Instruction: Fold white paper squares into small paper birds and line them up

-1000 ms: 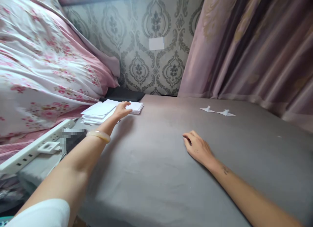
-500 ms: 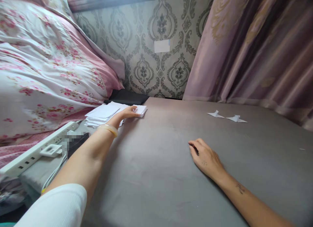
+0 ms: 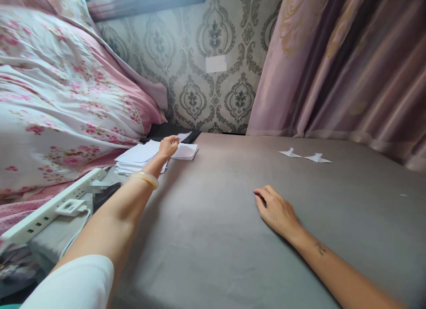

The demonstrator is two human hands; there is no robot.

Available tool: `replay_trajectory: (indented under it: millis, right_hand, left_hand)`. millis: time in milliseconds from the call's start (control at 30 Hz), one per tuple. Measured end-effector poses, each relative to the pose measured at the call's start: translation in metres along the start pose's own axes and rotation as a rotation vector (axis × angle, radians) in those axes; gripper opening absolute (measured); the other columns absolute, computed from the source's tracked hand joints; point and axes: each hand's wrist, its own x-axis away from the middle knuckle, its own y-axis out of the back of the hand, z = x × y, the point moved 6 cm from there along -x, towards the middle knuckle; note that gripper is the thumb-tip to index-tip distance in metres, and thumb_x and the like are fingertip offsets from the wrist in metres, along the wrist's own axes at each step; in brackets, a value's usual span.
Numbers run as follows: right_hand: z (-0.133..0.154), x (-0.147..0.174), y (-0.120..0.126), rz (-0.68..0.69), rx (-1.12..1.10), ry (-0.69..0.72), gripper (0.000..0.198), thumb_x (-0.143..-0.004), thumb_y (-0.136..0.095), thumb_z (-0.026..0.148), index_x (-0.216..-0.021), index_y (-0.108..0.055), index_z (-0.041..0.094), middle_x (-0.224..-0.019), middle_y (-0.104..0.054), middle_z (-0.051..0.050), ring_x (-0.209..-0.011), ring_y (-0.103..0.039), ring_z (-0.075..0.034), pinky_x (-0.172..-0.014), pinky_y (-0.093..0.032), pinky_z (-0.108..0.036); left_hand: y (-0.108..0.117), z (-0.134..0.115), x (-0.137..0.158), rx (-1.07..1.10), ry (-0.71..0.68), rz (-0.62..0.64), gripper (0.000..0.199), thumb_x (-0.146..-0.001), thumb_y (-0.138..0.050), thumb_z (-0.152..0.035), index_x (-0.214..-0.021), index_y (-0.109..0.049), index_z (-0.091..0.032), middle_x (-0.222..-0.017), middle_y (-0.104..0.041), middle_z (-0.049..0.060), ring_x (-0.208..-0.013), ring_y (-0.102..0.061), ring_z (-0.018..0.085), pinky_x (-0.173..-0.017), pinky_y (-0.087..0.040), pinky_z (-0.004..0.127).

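Between the thumb and fingers of my left hand point(image 3: 169, 146) is a small sheet of white paper point(image 3: 184, 135), raised and tilted above the stacks. Just below it lies a neat stack of small paper sheets point(image 3: 186, 152). Beside that, to the left, a larger, uneven pile of white paper point(image 3: 135, 154) sits partly behind my wrist. On the grey surface point(image 3: 206, 220) rests my right hand point(image 3: 278, 211), its fingers loosely curled in and no object visible in them. Two folded white paper pieces point(image 3: 290, 153) with upright points lie farther back on the right.
A white power strip point(image 3: 53, 207) with a plugged-in charger point(image 3: 71, 207) and cable runs along the left. Floral bedding point(image 3: 73, 105) bulges behind it. A dark flat object point(image 3: 156, 131) lies at the back, near the patterned wall point(image 3: 159, 56). Pink curtains point(image 3: 276, 87) hang on the right.
My left hand has risen from the small stack and moved slightly left, lifting a sheet of paper off it. My right hand keeps the same pose; the view has shifted slightly.
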Motion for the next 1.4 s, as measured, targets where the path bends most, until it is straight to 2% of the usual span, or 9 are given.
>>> replay_trajectory:
  millis: [100, 200, 367, 500, 600, 800, 1000, 1200, 1400]
  right_hand:
    - [0.001, 0.000, 0.001, 0.004, -0.020, 0.000, 0.030, -0.090, -0.039, 0.028, -0.105, -0.065, 0.024, -0.102, -0.064, -0.005, -0.079, -0.062, -0.017, -0.063, -0.041, -0.030]
    - [0.000, -0.001, 0.003, -0.005, -0.100, -0.018, 0.029, -0.089, -0.041, 0.028, -0.104, -0.066, 0.023, -0.100, -0.065, -0.006, -0.078, -0.062, -0.017, -0.064, -0.043, -0.030]
    - [-0.012, -0.003, 0.013, -0.177, -0.476, -0.112, 0.037, -0.083, -0.051, 0.031, -0.117, -0.056, 0.018, -0.092, -0.067, -0.006, -0.070, -0.061, -0.015, -0.071, -0.049, -0.030]
    - [-0.015, -0.001, 0.022, -0.314, -0.619, -0.076, 0.059, -0.075, -0.061, 0.033, -0.129, -0.045, 0.015, -0.107, -0.063, -0.011, -0.077, -0.061, -0.016, -0.064, -0.050, -0.029]
    - [-0.012, 0.000, 0.026, -0.333, -0.665, -0.055, 0.051, -0.077, -0.057, 0.028, -0.127, -0.047, 0.018, -0.109, -0.063, -0.012, -0.084, -0.061, -0.017, -0.066, -0.050, -0.029]
    - [-0.013, -0.005, 0.029, -0.139, -0.972, -0.238, 0.036, -0.086, -0.049, 0.046, -0.104, -0.063, 0.019, -0.096, -0.068, -0.008, -0.087, -0.064, -0.018, -0.075, -0.052, -0.033]
    - [0.004, -0.003, 0.025, 0.147, -1.152, -0.234, 0.035, -0.068, -0.074, 0.045, -0.091, -0.069, 0.020, -0.088, -0.072, -0.005, -0.077, -0.065, -0.018, -0.073, -0.052, -0.034]
    - [-0.006, 0.000, 0.027, 0.040, -1.302, -0.333, 0.029, -0.067, -0.077, 0.040, -0.086, -0.067, 0.021, -0.085, -0.071, -0.002, -0.072, -0.063, -0.015, -0.069, -0.051, -0.029]
    - [0.005, 0.000, 0.037, -0.036, -1.141, -0.123, 0.024, -0.069, -0.076, 0.034, -0.087, -0.065, 0.023, -0.086, -0.070, 0.000, -0.081, -0.064, -0.016, -0.075, -0.050, -0.030]
  left_hand:
    - [-0.007, -0.031, 0.008, 0.196, 0.020, -0.042, 0.034, -0.081, -0.054, -0.041, -0.092, -0.064, -0.010, -0.070, -0.063, 0.003, -0.080, -0.059, 0.019, -0.071, -0.045, 0.027]
    - [-0.030, -0.067, 0.035, 0.380, 0.051, 0.044, 0.035, -0.080, -0.061, -0.040, -0.098, -0.062, -0.010, -0.078, -0.067, 0.007, -0.075, -0.063, 0.018, -0.071, -0.051, 0.031]
    - [-0.092, -0.108, 0.113, 1.005, 0.342, 0.479, 0.016, -0.078, -0.065, -0.014, -0.094, -0.064, -0.011, -0.085, -0.070, 0.008, -0.079, -0.067, 0.017, -0.080, -0.054, 0.030]
    - [-0.125, -0.116, 0.160, 1.078, 0.476, 0.659, 0.020, -0.076, -0.066, -0.009, -0.096, -0.066, -0.010, -0.089, -0.071, 0.009, -0.078, -0.068, 0.017, -0.078, -0.055, 0.029]
    - [-0.138, -0.112, 0.176, 1.063, 0.486, 0.723, 0.024, -0.073, -0.070, -0.012, -0.098, -0.068, -0.010, -0.093, -0.072, 0.010, -0.079, -0.068, 0.018, -0.078, -0.054, 0.030]
    - [-0.136, -0.105, 0.182, 0.866, 0.333, 0.677, 0.025, -0.071, -0.075, -0.025, -0.092, -0.072, -0.014, -0.088, -0.073, 0.007, -0.072, -0.066, 0.017, -0.067, -0.049, 0.027]
    - [-0.134, -0.115, 0.194, 0.870, 0.307, 0.764, 0.037, -0.071, -0.077, -0.032, -0.103, -0.070, -0.014, -0.091, -0.072, 0.009, -0.075, -0.066, 0.018, -0.068, -0.049, 0.027]
    - [-0.137, -0.114, 0.199, 0.929, 0.336, 0.776, 0.037, -0.066, -0.081, -0.031, -0.098, -0.070, -0.014, -0.096, -0.071, 0.009, -0.083, -0.066, 0.019, -0.078, -0.050, 0.030]
    - [-0.126, -0.118, 0.193, 0.827, 0.187, 0.542, 0.024, -0.068, -0.079, -0.031, -0.082, -0.071, -0.013, -0.080, -0.069, 0.004, -0.074, -0.063, 0.016, -0.072, -0.049, 0.027]
